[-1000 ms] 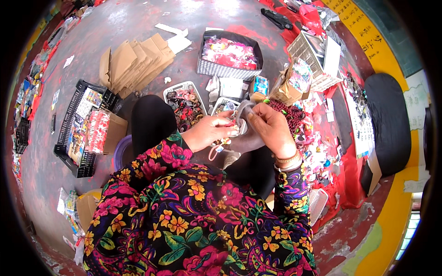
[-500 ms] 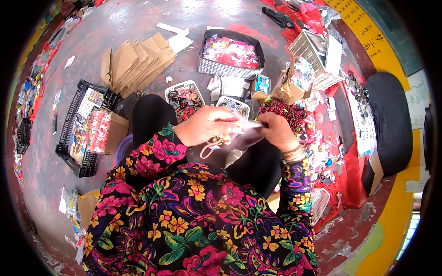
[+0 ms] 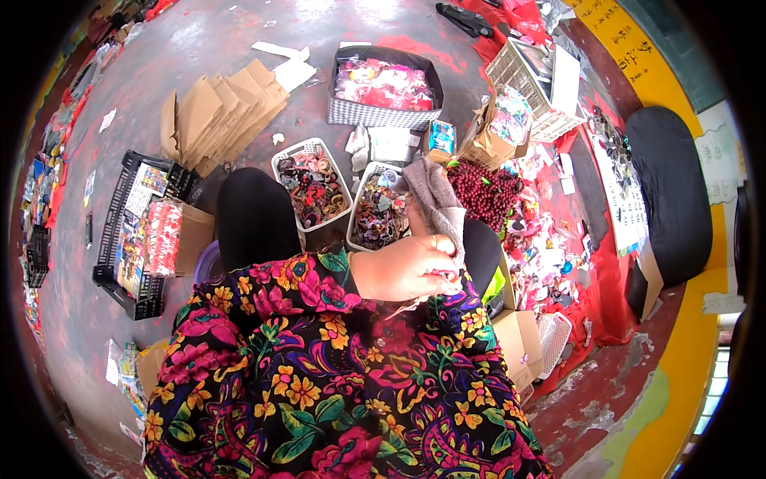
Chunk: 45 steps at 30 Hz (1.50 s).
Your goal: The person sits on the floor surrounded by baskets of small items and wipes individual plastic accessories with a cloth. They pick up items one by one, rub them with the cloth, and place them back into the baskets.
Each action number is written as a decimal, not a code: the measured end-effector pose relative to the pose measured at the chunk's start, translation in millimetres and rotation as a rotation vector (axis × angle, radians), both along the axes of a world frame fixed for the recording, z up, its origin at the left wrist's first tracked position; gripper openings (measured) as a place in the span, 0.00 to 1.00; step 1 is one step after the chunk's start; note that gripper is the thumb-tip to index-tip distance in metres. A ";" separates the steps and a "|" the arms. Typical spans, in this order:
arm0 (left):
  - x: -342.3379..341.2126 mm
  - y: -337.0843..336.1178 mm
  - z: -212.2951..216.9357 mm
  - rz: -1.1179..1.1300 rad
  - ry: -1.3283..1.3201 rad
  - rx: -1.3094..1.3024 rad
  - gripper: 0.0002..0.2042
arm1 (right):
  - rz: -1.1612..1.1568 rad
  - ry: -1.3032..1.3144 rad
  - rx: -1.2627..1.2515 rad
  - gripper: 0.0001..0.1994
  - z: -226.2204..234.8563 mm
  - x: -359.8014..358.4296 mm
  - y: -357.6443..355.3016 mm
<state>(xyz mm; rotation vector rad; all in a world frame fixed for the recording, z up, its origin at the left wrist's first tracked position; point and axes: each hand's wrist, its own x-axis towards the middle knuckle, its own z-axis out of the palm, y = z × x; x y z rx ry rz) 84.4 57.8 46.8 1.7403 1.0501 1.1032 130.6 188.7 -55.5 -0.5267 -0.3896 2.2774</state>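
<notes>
My left hand [image 3: 411, 267] reaches across my lap from the left, its fingers curled inward. A thin pale pink cord [image 3: 407, 307] hangs just below them; what else they hold is hidden. My right sleeve [image 3: 472, 323] bends toward the same spot, but the right hand's fingers are mostly hidden behind the left hand. Right above the left hand stands a grey-brown knitted cloth [image 3: 439, 195], like a sock, with a strip of skin beside it. Beyond it is a white basket [image 3: 357, 226] of hair ties [image 3: 379, 215].
Another white basket [image 3: 345, 164] of hair ties stands to the left. Dark red beads [image 3: 485, 191] and a loose pile of trinkets [image 3: 550, 255] lie to the right. Farther out are a checked fabric box [image 3: 383, 120], stacked cardboard [image 3: 227, 112] and a black crate [image 3: 128, 307].
The clear bag and beaded piece between my hands are no longer visible. My left hand has moved lower right and my right hand has drawn back toward my body. The grey cloth has come up.
</notes>
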 end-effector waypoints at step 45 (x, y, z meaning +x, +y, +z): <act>-84.7 -52.5 53.8 0.486 -0.868 -0.406 0.11 | 0.905 -0.972 1.510 0.20 10.5 11.9 -64.0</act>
